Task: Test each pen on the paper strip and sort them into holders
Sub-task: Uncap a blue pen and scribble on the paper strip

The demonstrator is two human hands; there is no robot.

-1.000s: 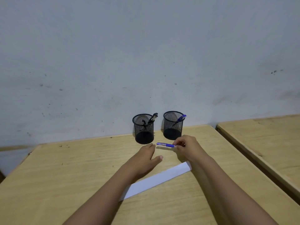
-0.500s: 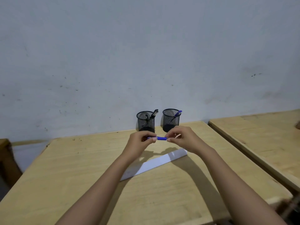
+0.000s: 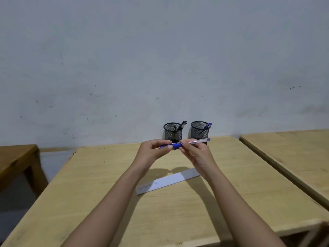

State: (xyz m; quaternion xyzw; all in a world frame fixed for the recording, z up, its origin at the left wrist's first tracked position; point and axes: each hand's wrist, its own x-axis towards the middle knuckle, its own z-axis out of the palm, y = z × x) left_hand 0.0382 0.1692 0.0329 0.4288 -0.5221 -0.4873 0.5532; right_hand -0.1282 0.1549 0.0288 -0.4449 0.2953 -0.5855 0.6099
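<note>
A blue pen (image 3: 195,141) with a clear barrel is held level above the table between both hands. My left hand (image 3: 153,151) pinches its blue cap end and my right hand (image 3: 195,152) grips the barrel. Below them a white paper strip (image 3: 170,182) lies slanted on the wooden table (image 3: 106,175), with faint scribbles at its left end. Two black mesh holders stand at the back by the wall: the left holder (image 3: 173,131) has a black pen in it, the right holder (image 3: 200,130) has a blue pen.
A second wooden table (image 3: 293,157) runs along the right, separated by a narrow gap. A darker wooden bench (image 3: 16,161) stands at the far left. A grey wall rises right behind the holders.
My right hand lifted the blue pen off the table near the holders; my left hand came up from the paper and took hold of its other end. The view has pulled back.
</note>
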